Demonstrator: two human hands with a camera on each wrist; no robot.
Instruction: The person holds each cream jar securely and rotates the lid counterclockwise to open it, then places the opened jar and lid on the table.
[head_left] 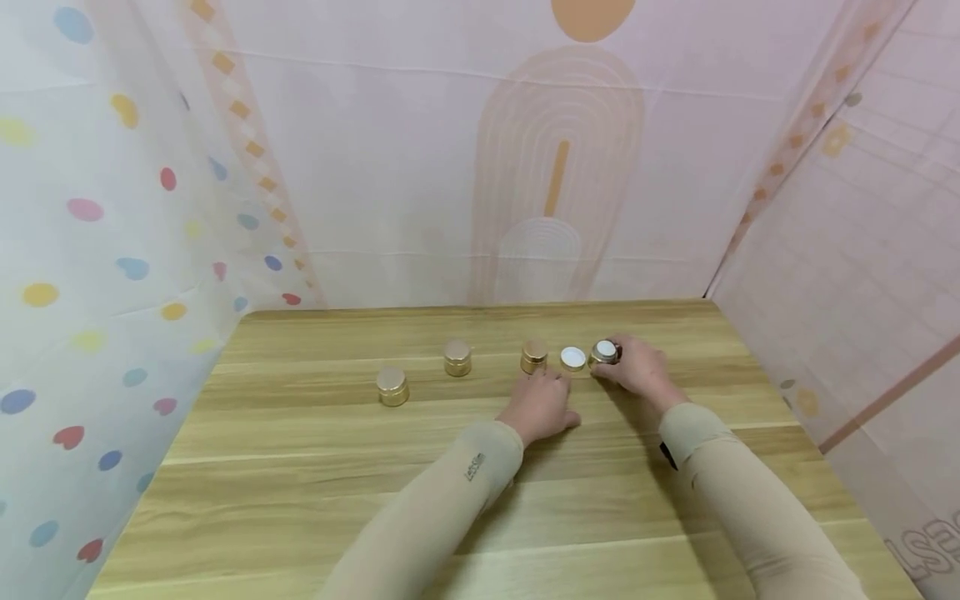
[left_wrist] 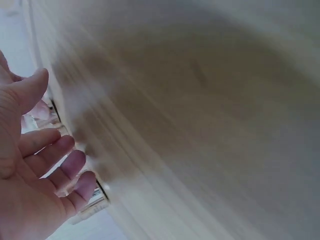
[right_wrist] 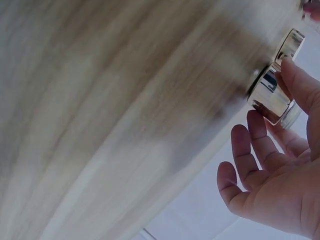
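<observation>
My right hand (head_left: pixel 636 367) holds a small gold jar (head_left: pixel 604 352) between thumb and fingers at the right of the row; its top shows white. In the right wrist view the jar's shiny gold side (right_wrist: pixel 270 97) stands on the wood, with a clear rim above. Just left of that jar a round lid (head_left: pixel 573 358) lies with its white inside up. My left hand (head_left: pixel 538 406), fingers loosely bent and holding nothing, is at the near side of a gold-capped jar (head_left: pixel 534 355). Its relaxed fingers (left_wrist: pixel 52 160) show in the left wrist view.
Farther left stand two more gold-capped jars (head_left: pixel 457 358), one of them a bit nearer the front (head_left: pixel 392 387). The wooden table (head_left: pixel 300 483) meets a patterned cloth backdrop (head_left: pixel 375 167) behind and at both sides.
</observation>
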